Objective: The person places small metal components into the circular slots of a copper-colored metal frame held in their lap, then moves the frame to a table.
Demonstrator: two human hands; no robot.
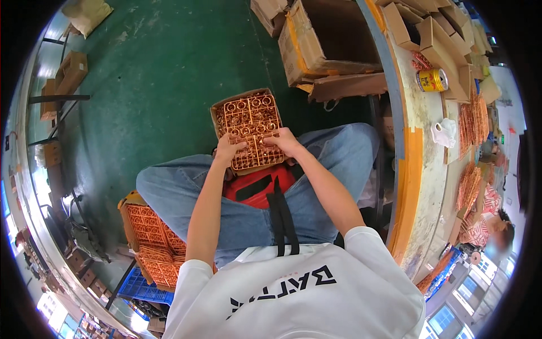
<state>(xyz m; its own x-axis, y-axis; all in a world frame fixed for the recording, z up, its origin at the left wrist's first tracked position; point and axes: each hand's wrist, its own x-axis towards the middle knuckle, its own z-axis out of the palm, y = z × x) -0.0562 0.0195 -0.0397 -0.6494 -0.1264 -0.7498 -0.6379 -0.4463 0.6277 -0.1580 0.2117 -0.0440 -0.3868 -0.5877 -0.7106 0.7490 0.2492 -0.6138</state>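
Note:
A copper-coloured lattice frame with rows of small rings is between my hands, over an open cardboard box in front of my lap. My left hand grips its left side, thumb lying on top. At the right side my right hand holds it the same way, thumb pointing inward. More copper-coloured frames with round rings show beyond it in the box. How many lie underneath is hidden. Below the box, between my legs, is a red object with a dark opening.
Left of my knee, a carton holds stacked copper-coloured frames, near a blue crate. A large open carton stands ahead right. The workbench on my right carries a yellow can, cartons and more frames. Another person sits beyond it.

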